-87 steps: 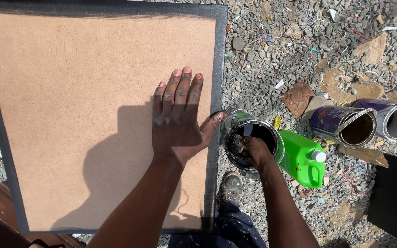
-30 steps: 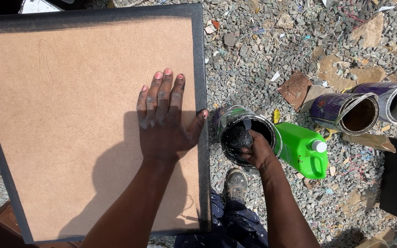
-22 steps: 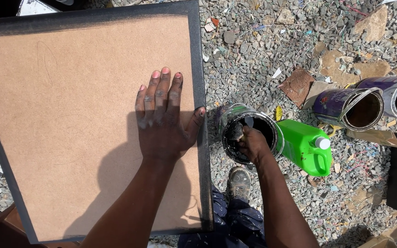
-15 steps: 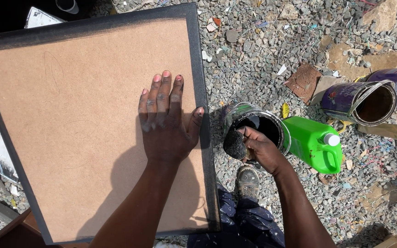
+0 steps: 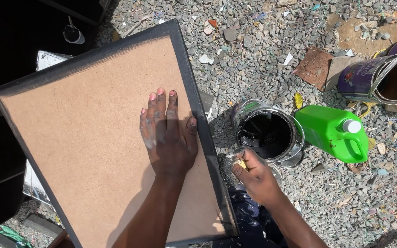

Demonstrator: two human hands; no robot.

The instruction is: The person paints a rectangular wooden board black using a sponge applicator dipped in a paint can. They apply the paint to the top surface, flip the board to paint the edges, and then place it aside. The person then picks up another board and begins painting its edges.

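Note:
My left hand (image 5: pixel 167 138) lies flat, fingers together, on a brown board (image 5: pixel 88 138) with a black painted edge, near its right side. My right hand (image 5: pixel 253 173) grips a sponge (image 5: pixel 228 166) soaked in black paint, just beside the board's right edge and below the rim of an open tin of black paint (image 5: pixel 269 133). The sponge sits between the tin and the board's black border.
A green plastic jug with a white cap (image 5: pixel 334 133) lies right of the tin. Two purple tins (image 5: pixel 382 76) lie on their sides at the upper right. Gravel and litter cover the ground. Black painted panels (image 5: pixel 5 69) are at the left.
My right hand has come out of the paint tin with the sponge and moved left toward the board's edge. The board has tilted in view; my left hand stays flat on it.

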